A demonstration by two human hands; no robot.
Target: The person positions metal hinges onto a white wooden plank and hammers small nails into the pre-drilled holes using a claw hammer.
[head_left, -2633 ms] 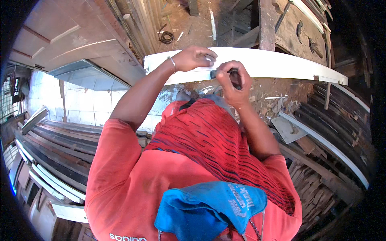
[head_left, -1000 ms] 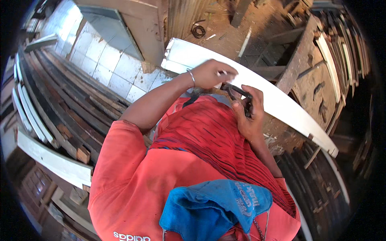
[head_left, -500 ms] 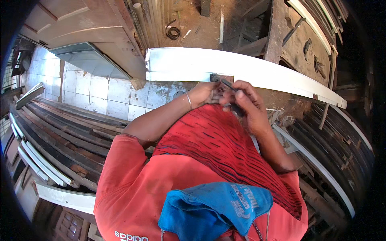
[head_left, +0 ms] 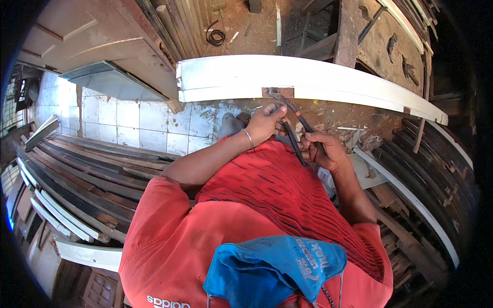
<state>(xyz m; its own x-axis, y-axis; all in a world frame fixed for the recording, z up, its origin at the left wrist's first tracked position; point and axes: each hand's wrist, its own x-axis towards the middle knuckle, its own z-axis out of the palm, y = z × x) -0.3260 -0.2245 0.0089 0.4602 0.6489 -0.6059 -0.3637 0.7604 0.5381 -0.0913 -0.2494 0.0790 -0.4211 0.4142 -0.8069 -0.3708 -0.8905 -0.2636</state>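
A pair of dark pincers (head_left: 299,118) with orange bands on its handles reaches up to the near edge of a long white board (head_left: 231,77). Its jaws meet a brown patch (head_left: 287,93) in that edge, which could be a hinge plate or a recess; I cannot tell which. The two handles are spread apart. Fingers of my left hand (head_left: 266,124) close round the pincers near the upper part of a handle. Further down, my right hand (head_left: 326,150) grips the handle ends. What the jaws bite on is too small to make out.
A panelled wooden door (head_left: 97,31) leans at the upper left, beside a glass-like sheet (head_left: 110,81). Stacked timber (head_left: 97,172) lies left, more planks (head_left: 421,179) right. A coiled dark strip (head_left: 215,37) rests on the floor beyond the board. A blue cloth (head_left: 272,267) hangs at my chest.
My hands have moved apart and down, and the pincers now show with handles spread and jaws at the brown patch. Before, the hands were close together by the board and blurred.
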